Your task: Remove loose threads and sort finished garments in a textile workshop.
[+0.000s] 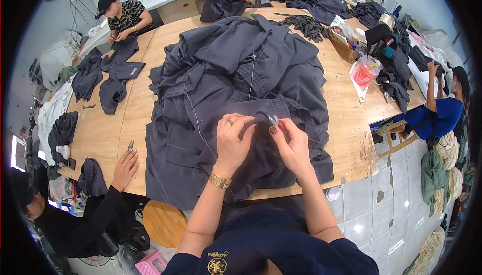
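Note:
A dark grey garment with a gathered elastic waistband (282, 108) lies on top of a big heap of similar dark grey garments (221, 49). My left hand (234, 138), wearing a ring and a gold watch, pinches a fold of it. Close beside it, my right hand (292, 147) is closed with thumb and forefinger on a small shiny tool (272, 119) against the cloth; its exact kind is blurred. Loose pale threads (193, 109) trail over the heap.
A wooden table (346, 129) carries the heap. At left, a co-worker's hand (125, 168) rests beside thread snips (130, 145). Other people handle cloth at the far side and right. A box of supplies (344, 49) and a clear bag with red contents (365, 73) stand at right.

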